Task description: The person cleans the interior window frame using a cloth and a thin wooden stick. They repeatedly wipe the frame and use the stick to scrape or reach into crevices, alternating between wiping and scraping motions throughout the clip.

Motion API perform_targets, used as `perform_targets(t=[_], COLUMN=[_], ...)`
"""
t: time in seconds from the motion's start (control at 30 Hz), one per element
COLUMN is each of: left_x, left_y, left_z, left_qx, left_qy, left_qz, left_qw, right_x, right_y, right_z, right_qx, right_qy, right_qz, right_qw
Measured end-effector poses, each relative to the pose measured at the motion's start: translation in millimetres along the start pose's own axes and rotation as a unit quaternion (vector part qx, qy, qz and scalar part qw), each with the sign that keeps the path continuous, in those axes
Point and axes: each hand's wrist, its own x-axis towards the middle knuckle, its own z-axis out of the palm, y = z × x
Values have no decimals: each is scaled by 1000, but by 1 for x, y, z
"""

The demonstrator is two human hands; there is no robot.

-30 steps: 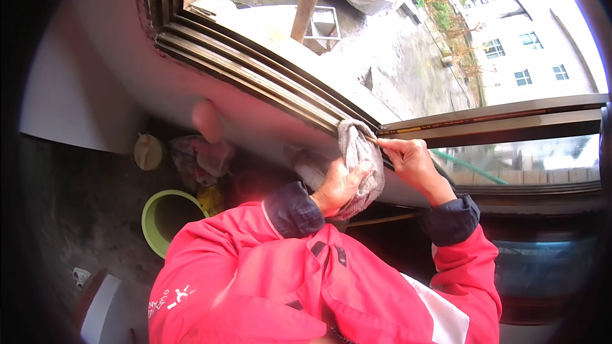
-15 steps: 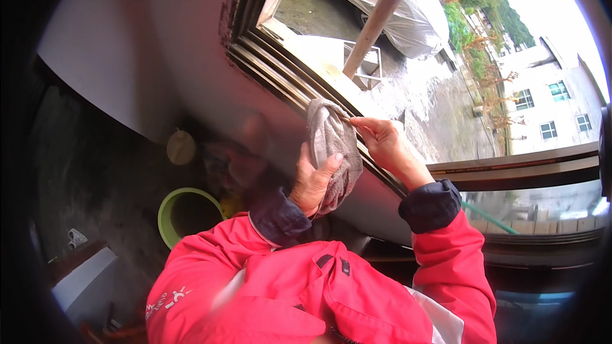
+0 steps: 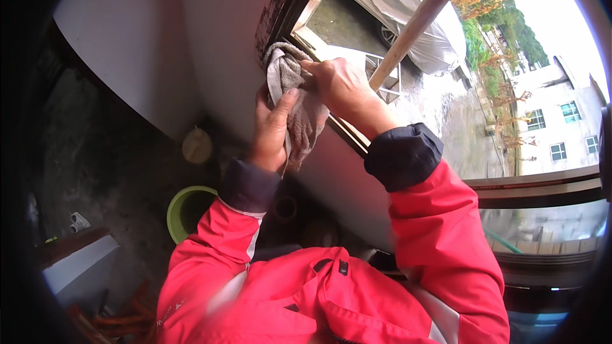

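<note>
From my feed, the left hand (image 3: 273, 129) is clamped round a grey cloth (image 3: 299, 99), thumb over its front. The right hand (image 3: 338, 86) is curled against the cloth's upper part; whether it pinches the cloth or something hidden in it, I can't tell. The cloth sits bunched at the corner of the window frame (image 3: 299, 1), above the grooved sill track (image 3: 347, 134). I judge that so thick a bunch could jam in the corner, and the loose lower end could snag on the track edge; a slipping right hand might scrape its knuckles there. The upright side of the frame blocks any further travel that way. Beyond the opening slants a wooden pole (image 3: 417, 22); below, a green tub (image 3: 171, 216) stands on the floor.
</note>
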Motion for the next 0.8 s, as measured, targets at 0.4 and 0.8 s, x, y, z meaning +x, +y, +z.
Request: perform_targets(t=[0.4, 0.8], left_x=[-96, -158], left_y=[-82, -144], left_z=[7, 27], left_qx=[28, 219], left_qy=[-25, -192], left_qz=[-173, -252], left_qw=[984, 923], right_x=[-150, -309], right_y=[27, 42], right_z=[-37, -69], right_qx=[22, 8], right_qy=[-28, 7], right_qz=[75, 276], right_qw=[997, 961])
